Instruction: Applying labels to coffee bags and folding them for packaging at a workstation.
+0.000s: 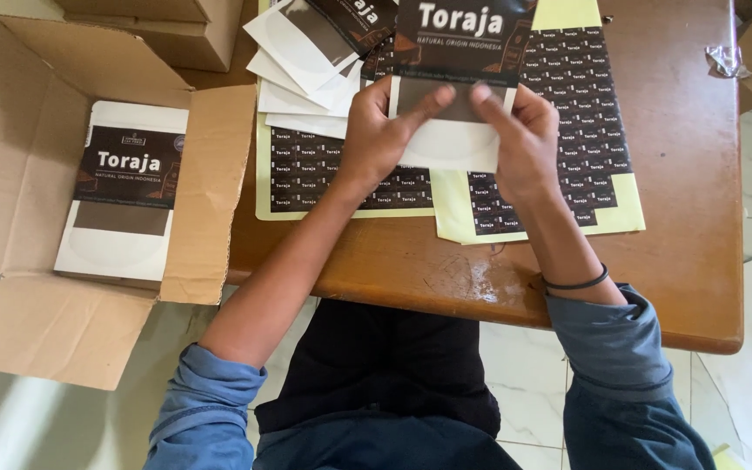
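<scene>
From the head camera, a flat white pouch with a dark brown printed label across its upper part (454,83) lies directly under both hands on the brown wooden worktop (681,218), its long axis running away from the person, label end farthest. The left hand (376,139) grips the pouch's left edge, and the right hand (524,139) its right edge; both sets of fingers are closed narrowly on it, thumbs pressed onto a grey-brown band just below the label, so neither hand is nearer than the other. Beneath the pouch lie pale yellow backing sheets covered with small dark stickers (580,122), touching it from below. Just left of the left hand is a loose fan of similar white pouches (302,70). Well apart to the left, an open brown cardboard box (19,148) holds another labelled pouch (124,191) lying flat. Nothing stands between fingers and pouch.
</scene>
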